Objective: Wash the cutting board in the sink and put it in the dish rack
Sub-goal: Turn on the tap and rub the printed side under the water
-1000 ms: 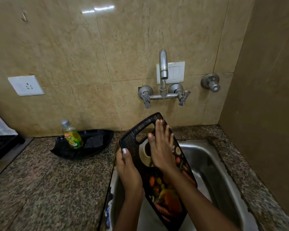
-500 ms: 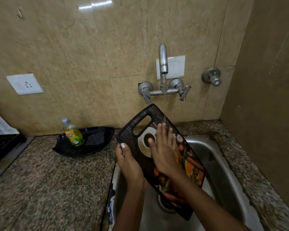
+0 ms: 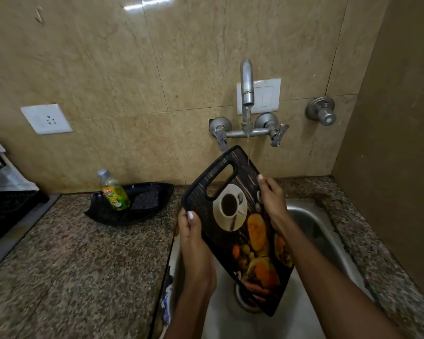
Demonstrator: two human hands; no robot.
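A dark cutting board (image 3: 233, 216) printed with a coffee cup and fruit is held tilted over the steel sink (image 3: 311, 223), handle end up toward the wall. My left hand (image 3: 194, 243) grips its left edge, thumb on the face. My right hand (image 3: 272, 201) clasps the right edge near the top. A thin stream of water falls from the tap (image 3: 247, 86) onto the board's upper right part. The black dish rack (image 3: 3, 211) sits at the far left edge of the counter, partly out of view.
A yellow-green dish soap bottle (image 3: 113, 192) leans in a black tray (image 3: 137, 204) with a scrub pad on the granite counter (image 3: 78, 260). The sink drain (image 3: 245, 299) lies under the board's lower end. A side wall (image 3: 397, 143) closes the right.
My right hand slid off the board's face to grip its right edge. The board rose and turned more upright, showing the printed cup. Water is now running onto it.
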